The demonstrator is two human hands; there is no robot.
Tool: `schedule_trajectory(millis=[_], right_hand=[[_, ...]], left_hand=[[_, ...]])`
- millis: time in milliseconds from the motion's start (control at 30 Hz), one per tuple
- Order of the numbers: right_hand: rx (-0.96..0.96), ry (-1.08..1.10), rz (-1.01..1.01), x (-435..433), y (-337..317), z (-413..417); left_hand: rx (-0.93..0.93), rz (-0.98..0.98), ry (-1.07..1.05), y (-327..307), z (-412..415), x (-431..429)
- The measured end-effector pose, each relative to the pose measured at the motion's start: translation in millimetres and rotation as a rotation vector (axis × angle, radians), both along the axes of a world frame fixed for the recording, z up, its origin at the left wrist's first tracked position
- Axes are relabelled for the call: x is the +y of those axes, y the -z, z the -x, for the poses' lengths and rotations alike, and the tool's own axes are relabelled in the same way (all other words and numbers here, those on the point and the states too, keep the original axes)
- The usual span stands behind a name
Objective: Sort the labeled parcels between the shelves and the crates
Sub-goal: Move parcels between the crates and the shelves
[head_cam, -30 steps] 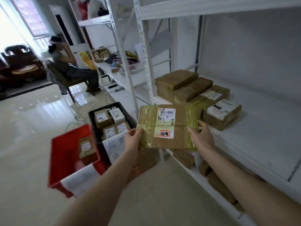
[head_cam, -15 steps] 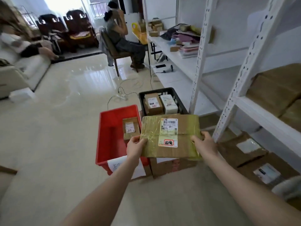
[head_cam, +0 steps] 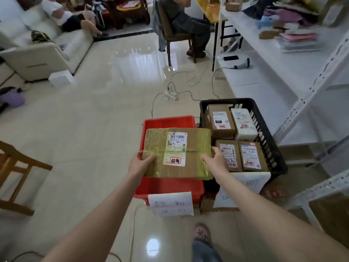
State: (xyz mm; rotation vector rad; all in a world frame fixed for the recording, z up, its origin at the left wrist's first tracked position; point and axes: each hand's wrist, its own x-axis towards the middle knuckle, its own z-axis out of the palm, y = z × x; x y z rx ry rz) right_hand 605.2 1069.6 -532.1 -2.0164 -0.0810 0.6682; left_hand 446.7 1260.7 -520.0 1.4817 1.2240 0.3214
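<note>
We hold the parcel (head_cam: 177, 152) flat between both hands at arm's reach, its label (head_cam: 176, 141) and a red-stamped sticker (head_cam: 174, 160) facing up. Our left hand (head_cam: 140, 162) pinches the near left edge, thumb lying on top and fingers tucked out of sight beneath. Our right hand (head_cam: 215, 159) does the same at the near right edge, curled round it with the thumb over the top face.

It is a shallow cardboard box banded with glossy yellowish tape. We judge it stiff enough to keep its shape when carried by one long side, and fairly light, since two edge pinches keep it level. The tape looks slick, so thumbs are better placed on bare cardboard than on the shiny bands, with fingers spread underneath for support. Corners would be the safest hold if it has to be tilted.

Directly below the grip sits the red crate (head_cam: 168, 186); the parcel hangs over it and hides most of its inside. A handwritten paper sign (head_cam: 171, 204) hangs on the wall nearest us. Just beyond our right hand stands the black crate (head_cam: 268, 146), holding several small parcels (head_cam: 221, 121) with labels up. Further out on that side run the white shelves (head_cam: 264, 80).
</note>
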Motion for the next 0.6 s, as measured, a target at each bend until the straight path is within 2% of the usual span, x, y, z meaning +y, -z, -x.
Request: schedule_trajectory(millis=[167,300,367,467,600], right_hand=[[0.037,-0.136,0.096,69.0,24.0,-45.7],[0.003,-0.234,0.255,112.1,44.6,-70.4],[-0.008,-0.286,0.372,128.4,61.6,-73.1],[0.074,-0.366,0.536,140.8,96.6,-65.0],[0.211,-0.494,0.715,145.8,142.2,-52.0]], left_hand=[[0.092,-0.006,-0.065,19.8,-37.6,62.0],[0.240,-0.120,-0.059,39.6,-59.6,95.3],[0.363,-0.188,0.014,57.5,-63.1,106.9],[0.589,-0.231,0.209,97.1,-65.7,118.0],[0.795,-0.169,0.475,147.7,-74.6,128.4]])
